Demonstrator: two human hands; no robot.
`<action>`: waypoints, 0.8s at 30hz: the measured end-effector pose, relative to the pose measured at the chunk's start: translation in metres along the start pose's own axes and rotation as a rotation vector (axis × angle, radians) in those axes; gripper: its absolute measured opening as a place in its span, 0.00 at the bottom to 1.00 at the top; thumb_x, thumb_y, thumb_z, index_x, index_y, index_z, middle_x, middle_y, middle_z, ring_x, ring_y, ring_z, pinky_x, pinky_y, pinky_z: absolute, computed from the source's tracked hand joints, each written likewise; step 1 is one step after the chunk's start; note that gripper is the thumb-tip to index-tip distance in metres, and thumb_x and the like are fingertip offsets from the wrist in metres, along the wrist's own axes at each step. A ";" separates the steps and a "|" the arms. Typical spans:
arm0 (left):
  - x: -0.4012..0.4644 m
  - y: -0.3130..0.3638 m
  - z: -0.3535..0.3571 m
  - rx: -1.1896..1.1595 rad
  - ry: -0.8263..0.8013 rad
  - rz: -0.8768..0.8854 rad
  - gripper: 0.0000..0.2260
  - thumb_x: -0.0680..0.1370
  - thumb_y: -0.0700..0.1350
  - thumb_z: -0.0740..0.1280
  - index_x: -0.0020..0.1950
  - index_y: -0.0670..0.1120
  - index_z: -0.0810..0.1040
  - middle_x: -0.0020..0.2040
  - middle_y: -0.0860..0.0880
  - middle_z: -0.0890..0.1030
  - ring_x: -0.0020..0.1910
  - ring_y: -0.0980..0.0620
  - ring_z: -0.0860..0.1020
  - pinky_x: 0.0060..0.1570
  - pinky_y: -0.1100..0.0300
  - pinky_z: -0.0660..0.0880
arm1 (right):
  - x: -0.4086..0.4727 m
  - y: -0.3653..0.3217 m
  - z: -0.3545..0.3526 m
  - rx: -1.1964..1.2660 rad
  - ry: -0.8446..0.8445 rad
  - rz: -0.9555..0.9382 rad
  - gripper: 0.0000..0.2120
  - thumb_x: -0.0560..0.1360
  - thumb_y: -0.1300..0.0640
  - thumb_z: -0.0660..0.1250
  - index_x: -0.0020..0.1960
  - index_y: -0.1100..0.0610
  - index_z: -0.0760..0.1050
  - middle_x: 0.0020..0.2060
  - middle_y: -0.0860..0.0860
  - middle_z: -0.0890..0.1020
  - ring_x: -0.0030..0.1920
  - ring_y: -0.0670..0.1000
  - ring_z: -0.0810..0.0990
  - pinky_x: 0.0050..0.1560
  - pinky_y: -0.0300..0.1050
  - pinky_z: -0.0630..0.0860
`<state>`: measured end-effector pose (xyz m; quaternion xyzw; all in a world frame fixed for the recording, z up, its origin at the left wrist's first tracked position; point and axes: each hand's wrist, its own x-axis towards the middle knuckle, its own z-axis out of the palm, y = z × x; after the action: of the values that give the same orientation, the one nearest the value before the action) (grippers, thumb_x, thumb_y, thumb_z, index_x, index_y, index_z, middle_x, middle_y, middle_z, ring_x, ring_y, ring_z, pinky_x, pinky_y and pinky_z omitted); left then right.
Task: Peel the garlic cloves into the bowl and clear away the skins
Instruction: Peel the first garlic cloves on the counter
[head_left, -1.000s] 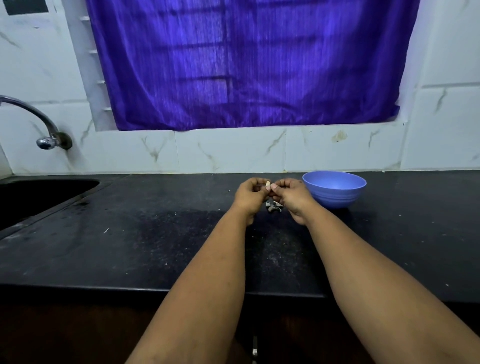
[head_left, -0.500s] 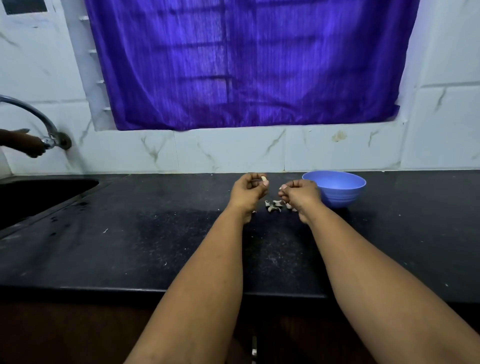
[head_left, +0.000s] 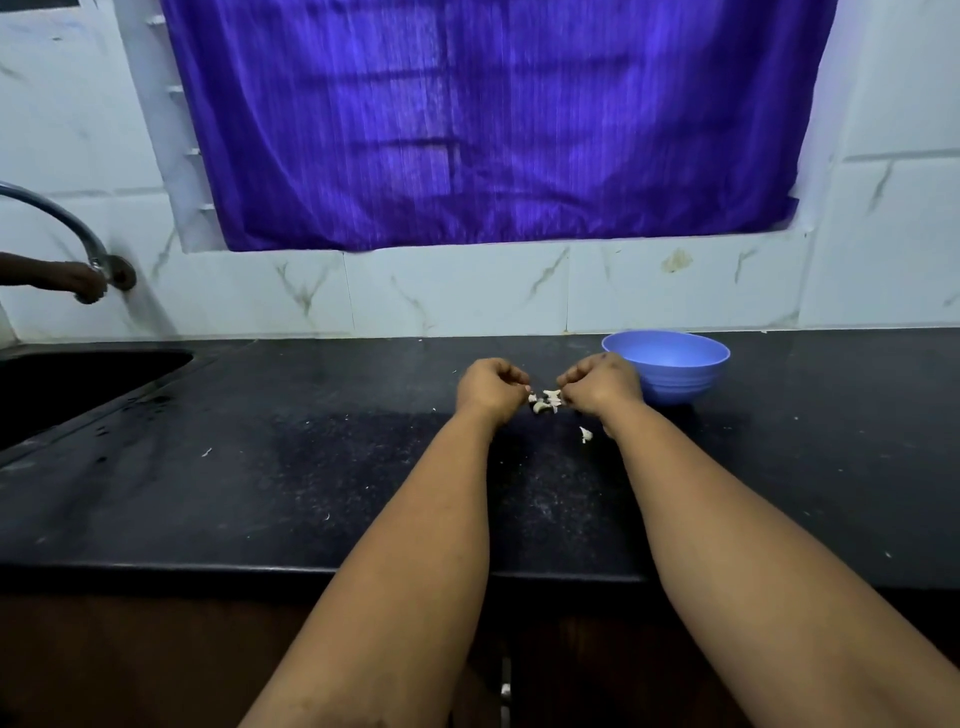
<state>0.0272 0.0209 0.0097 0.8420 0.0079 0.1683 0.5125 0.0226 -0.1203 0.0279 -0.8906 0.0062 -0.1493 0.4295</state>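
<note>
Both hands, left hand (head_left: 491, 391) and right hand (head_left: 602, 387), curl fingers over garlic pieces (head_left: 545, 401) (orientation, grip unclear) beside bowl (head_left: 667, 371)

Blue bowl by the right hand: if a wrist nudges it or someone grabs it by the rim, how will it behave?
The blue bowl looks like thin plastic, so probably light and rigid. It appears empty, with nothing to weigh it down. On the smooth dark countertop a nudge from the right hand would likely slide it rather than tip it.

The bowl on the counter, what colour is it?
The bowl is light blue, seen clearly in the head view.
</note>
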 end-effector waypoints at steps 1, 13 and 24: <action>-0.001 0.001 -0.002 0.036 -0.005 0.010 0.09 0.73 0.38 0.70 0.35 0.50 0.79 0.39 0.47 0.83 0.43 0.46 0.82 0.51 0.51 0.80 | -0.001 -0.002 -0.005 -0.038 -0.006 -0.011 0.08 0.71 0.64 0.70 0.34 0.54 0.80 0.46 0.52 0.85 0.49 0.51 0.83 0.55 0.48 0.79; -0.009 0.010 0.005 0.241 -0.193 0.082 0.05 0.72 0.47 0.74 0.42 0.45 0.84 0.42 0.48 0.85 0.42 0.52 0.82 0.49 0.59 0.79 | -0.003 -0.001 -0.037 -0.467 -0.390 -0.027 0.15 0.66 0.52 0.79 0.48 0.61 0.83 0.43 0.54 0.85 0.40 0.51 0.79 0.52 0.44 0.78; -0.016 0.013 0.009 -0.093 -0.199 -0.009 0.06 0.76 0.37 0.70 0.51 0.36 0.81 0.43 0.40 0.82 0.40 0.48 0.80 0.52 0.53 0.79 | 0.004 0.002 -0.008 0.385 -0.181 0.085 0.08 0.77 0.65 0.66 0.39 0.60 0.75 0.34 0.56 0.81 0.27 0.44 0.79 0.31 0.35 0.78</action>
<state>0.0128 0.0043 0.0130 0.8299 -0.0473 0.0818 0.5499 0.0241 -0.1278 0.0322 -0.8010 -0.0234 -0.0491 0.5962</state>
